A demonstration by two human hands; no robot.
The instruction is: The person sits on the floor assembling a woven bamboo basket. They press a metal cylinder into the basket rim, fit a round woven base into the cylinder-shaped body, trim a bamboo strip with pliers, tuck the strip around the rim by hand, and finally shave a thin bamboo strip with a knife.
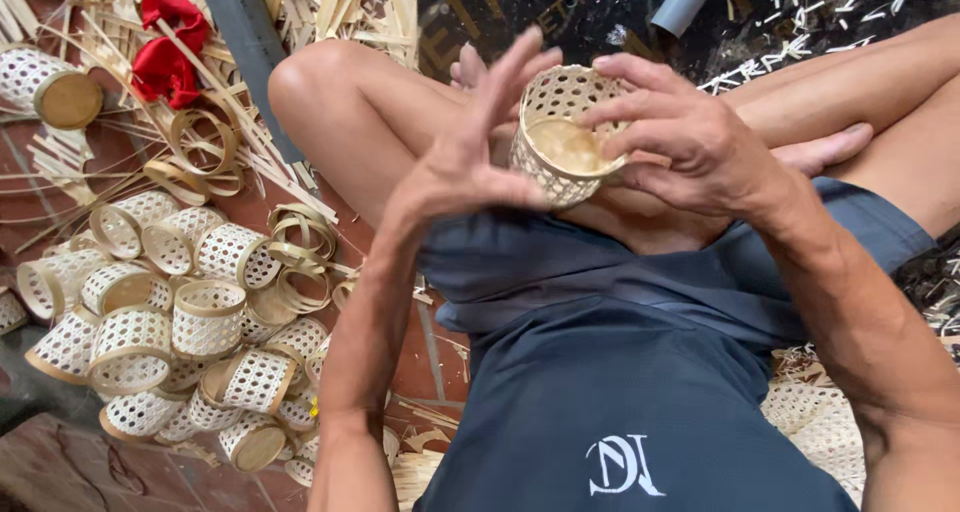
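**Small woven basket held up between both hands**

A small round woven bamboo basket (562, 137) with an open lattice wall and a solid pale bottom sits between the two hands, tilted so its inside faces the camera, above the person's crossed bare legs. The right hand (690, 137) is curled around its far side, fingers bent over the rim and the thumb under the wall, so it has a firm hold of the basket. The left hand (470, 147) is spread wide, fingers splayed and blurred, its palm close against the basket's near side; whether it presses on the wall or only brushes it cannot be told.

Below the hands lies the person's dark blue shirt (620, 372). Out beyond the left hand, on the reddish floor, is a heap of finished baskets (170, 312) of the same kind, with loose bamboo rings (205, 142) just past them. Farther off on that side lie bamboo strips (110, 32) and a red cloth (165, 42). Beyond the right hand a grey pipe (685, 0) rests on a dark sheet (600, 12) strewn with pale slivers.
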